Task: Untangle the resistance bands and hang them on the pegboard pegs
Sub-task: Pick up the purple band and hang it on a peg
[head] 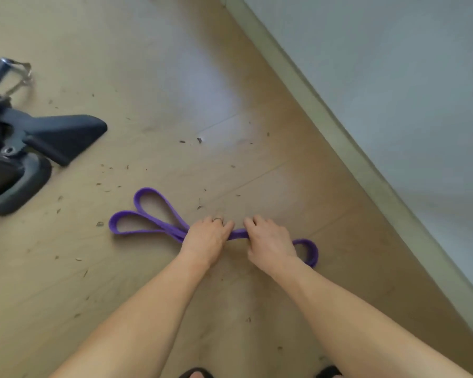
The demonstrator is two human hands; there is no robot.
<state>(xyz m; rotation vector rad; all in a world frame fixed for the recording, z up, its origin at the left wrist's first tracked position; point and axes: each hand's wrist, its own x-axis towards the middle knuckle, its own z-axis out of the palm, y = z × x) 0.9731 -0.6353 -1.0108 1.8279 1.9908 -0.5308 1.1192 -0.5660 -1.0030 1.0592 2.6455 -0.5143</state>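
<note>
A purple resistance band lies folded on the wooden floor. Two of its loops spread to the left and one loop curls out at the right. My left hand grips the bunched middle of the band, fingers curled over it. My right hand grips the same bunch just to the right, a short stretch of band showing between the two hands. The part of the band under both palms is hidden. No pegboard or pegs are in view.
A black piece of exercise equipment with a wide foot and metal handle stands at the left. A pale wall and skirting board run diagonally along the right. Small bits of debris dot the floor.
</note>
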